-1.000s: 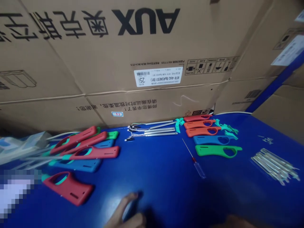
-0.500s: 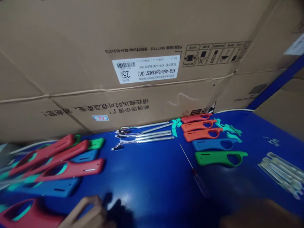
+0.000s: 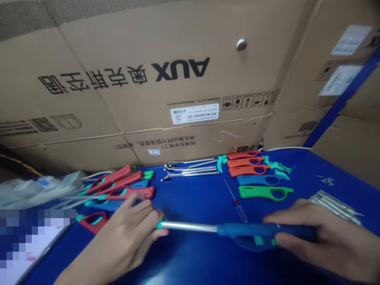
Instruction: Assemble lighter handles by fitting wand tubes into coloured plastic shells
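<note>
A long lighter lies across the blue table (image 3: 192, 261) in front of me, with a blue handle (image 3: 246, 230) and a metal tube (image 3: 187, 226) ending in a teal tip. My right hand (image 3: 320, 237) is wrapped round the blue handle, one finger by the teal trigger. My left hand (image 3: 130, 233) is closed on the teal tip end of the tube. A thin red-handled screwdriver (image 3: 236, 200) lies just behind the lighter.
Red, blue and green handle shells lie at the left (image 3: 118, 186) and at the back right (image 3: 255, 174). Loose metal tubes with wires (image 3: 192, 168) sit at the back, more tubes (image 3: 335, 200) at the right. Large cardboard boxes (image 3: 178, 79) wall off the table's far edge.
Both hands have come up from the frame's bottom edge and now hold an assembled blue lighter that was not seen before. The camera has tilted and pulled back.
</note>
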### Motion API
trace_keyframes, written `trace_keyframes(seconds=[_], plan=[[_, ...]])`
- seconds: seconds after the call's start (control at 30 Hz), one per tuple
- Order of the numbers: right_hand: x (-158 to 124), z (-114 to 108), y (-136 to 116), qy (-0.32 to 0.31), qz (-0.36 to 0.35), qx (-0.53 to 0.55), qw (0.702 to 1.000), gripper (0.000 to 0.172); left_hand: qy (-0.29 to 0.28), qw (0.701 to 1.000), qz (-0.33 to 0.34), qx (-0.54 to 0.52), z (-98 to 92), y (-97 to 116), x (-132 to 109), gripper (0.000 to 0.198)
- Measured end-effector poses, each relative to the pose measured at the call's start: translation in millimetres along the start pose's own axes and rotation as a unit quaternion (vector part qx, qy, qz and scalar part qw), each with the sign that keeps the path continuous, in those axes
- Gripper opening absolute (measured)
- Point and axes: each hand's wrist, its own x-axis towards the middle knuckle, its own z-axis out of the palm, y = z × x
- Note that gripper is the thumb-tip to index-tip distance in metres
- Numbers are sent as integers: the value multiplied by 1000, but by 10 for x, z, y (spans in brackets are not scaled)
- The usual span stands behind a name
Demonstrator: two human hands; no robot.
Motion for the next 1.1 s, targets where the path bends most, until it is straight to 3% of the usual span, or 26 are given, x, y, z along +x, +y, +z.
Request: trace_keyframes(seconds=[0.07,0.1,0.17,0.27,0.33,0.4,0.47,0.53,0.57,0.63,0.73,0.77,0.8,0.87,0.93,1.03,1.1], plan=[[108,-116,-116,-101,19,38,994,32,55,997,35,38,-73,-2,94,13],[140,-170,-148,-137,29,57,989,37,56,998,28,20,-104,7,120,15],[161,-262,-170,-151,33,71,986,40,-12,996,-30,-86,-152,48,134,25],[133,-346,-159,-161,0,31,987,38,-171,947,-113,-247,-182,116,107,38],[117,-360,-149,-170,-8,16,985,37,-195,943,-121,-242,-159,109,100,37],[121,-342,-132,-171,13,27,985,37,-156,972,-82,-153,-100,47,124,29],[145,-301,-107,-178,60,70,980,39,-92,995,-1,-47,-24,-39,169,26],[174,-256,-83,-191,105,119,969,40,-46,998,50,11,38,-97,201,28],[186,-238,-75,-192,116,131,965,40,-40,998,38,9,58,-104,200,28],[199,-220,-65,-189,115,125,967,39,-93,992,-37,-80,77,-73,153,29],[195,-240,-45,-198,88,94,972,37,-239,916,-110,-301,87,-20,-11,35],[192,-255,-30,-198,87,91,972,37,-244,911,-117,-310,94,-29,-75,33],[191,-270,-10,-194,97,92,972,38,-221,926,-118,-283,103,-56,-137,29],[193,-294,36,-175,134,102,970,40,-110,976,-118,-149,120,-147,-247,20],[200,-300,71,-162,173,109,965,42,-30,994,-95,-37,126,-233,-324,19],[195,-287,69,-164,182,103,964,40,-18,998,-60,11,124,-248,-322,21],[169,-289,50,-156,170,98,968,36,-21,998,-60,-2,147,-194,-192,23]])
